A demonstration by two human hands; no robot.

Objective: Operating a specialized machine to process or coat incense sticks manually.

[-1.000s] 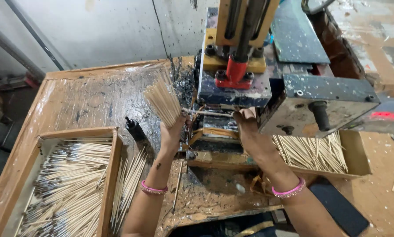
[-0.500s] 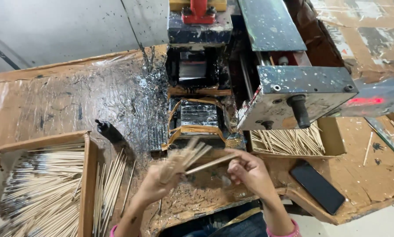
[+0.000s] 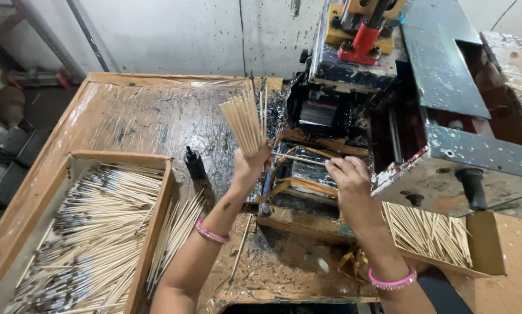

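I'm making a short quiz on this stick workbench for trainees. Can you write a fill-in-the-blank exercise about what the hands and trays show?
1. The left hand holds a fanned ______ of thin wooden sticks.
2. The right hand feeds a ______ stick toward the machine.
3. Each wrist wears a ______ bangle.
4. The tray of dark-tipped sticks lies on the person's ______ side.

Missing words: bundle; single; pink; left

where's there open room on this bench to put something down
The widest bare patch is the plastic-covered bench top, between the back wall, the wooden tray and the machine. It is crowded around the left hand with its stick bundle, the right hand, the black bottle and the right box of sticks.
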